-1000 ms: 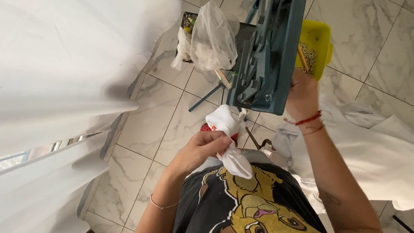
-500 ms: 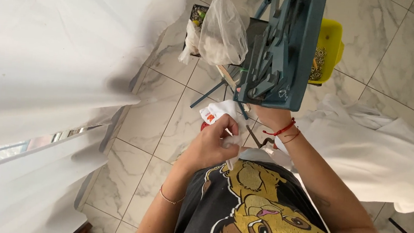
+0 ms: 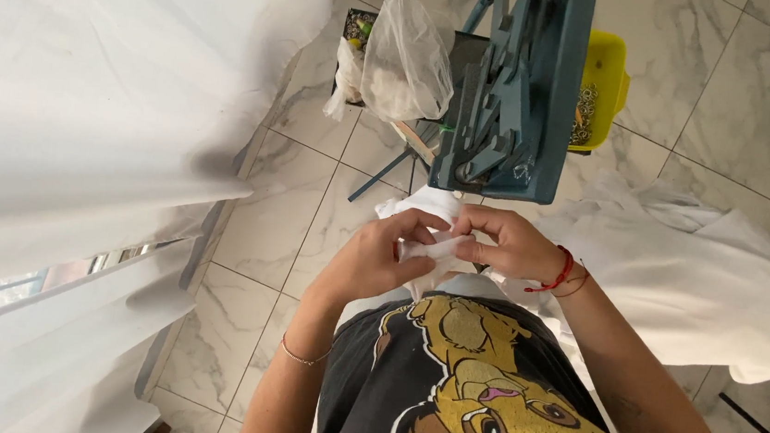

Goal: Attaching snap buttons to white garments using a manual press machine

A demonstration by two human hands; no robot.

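White cloth (image 3: 429, 239) sits between both hands, held at chest height just below the blue press (image 3: 517, 89). Left hand (image 3: 377, 258) grips it from the left w/ thumb and fingers closed on the fabric; right hand (image 3: 508, 241) pinches the other side, fingers curled tight, red string on that wrist. Hands nearly touching, cloth bunched between them, upper bit poking out toward the press.

Step in hand, as I read it: working the cloth by hand, folding or lining up an edge, not yet at the press. Next move prob. calls for a flat, squared piece and a steady two-hand grip so the edge doesn't slip.

Around: yellow tray (image 3: 601, 87) w/ small metal bits behind the press, clear bag (image 3: 408, 61) of white stuff to its left, pile of white fabric (image 3: 705, 272) on the right, white curtain (image 3: 89, 98) on the left, marble tile floor (image 3: 768, 83).
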